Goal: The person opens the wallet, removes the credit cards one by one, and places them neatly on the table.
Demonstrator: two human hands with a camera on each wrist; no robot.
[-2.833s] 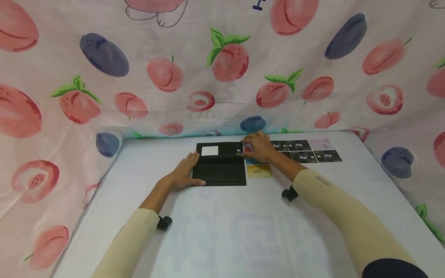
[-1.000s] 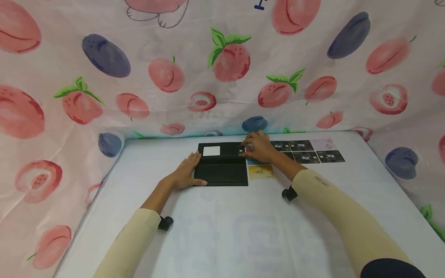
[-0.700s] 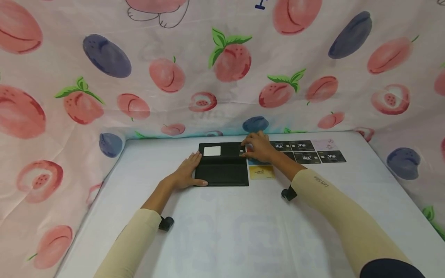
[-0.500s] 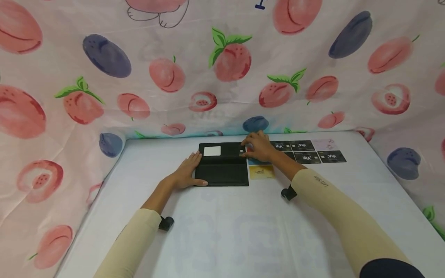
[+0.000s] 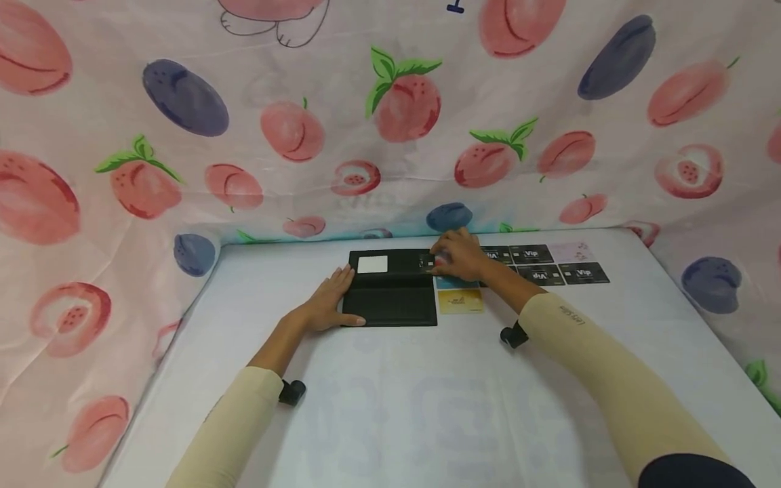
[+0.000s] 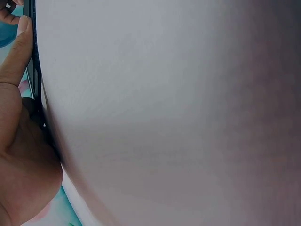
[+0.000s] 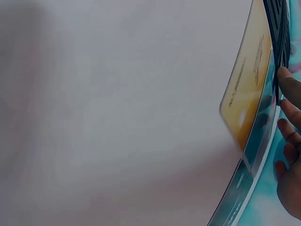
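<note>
A black wallet (image 5: 390,305) lies spread flat near the table's back edge, with a white panel (image 5: 372,264) in its upper half. My left hand (image 5: 326,303) rests on its left side, fingers straight and thumb along the bottom edge. At the upper right side, my right hand (image 5: 460,254) pinches a black card (image 5: 426,263) with small light print, which overlaps the wallet. In the right wrist view, the fingertips of my right hand (image 7: 291,136) are right at the wallet's edge, above a gold card (image 7: 244,94). The left wrist view catches mostly tabletop beside my left hand (image 6: 19,141).
Right of the wallet lie a blue card (image 5: 454,282), partly under my right hand, and a gold card (image 5: 460,302). Farther right, several black VIP cards (image 5: 531,255) and a pink card (image 5: 571,252) form two rows. A fruit-print curtain (image 5: 403,169) hangs behind the white table (image 5: 396,407).
After staying almost still, my right hand has shifted slightly right, and the black card has moved with it, showing more of its face. My left hand has kept its place on the wallet.
</note>
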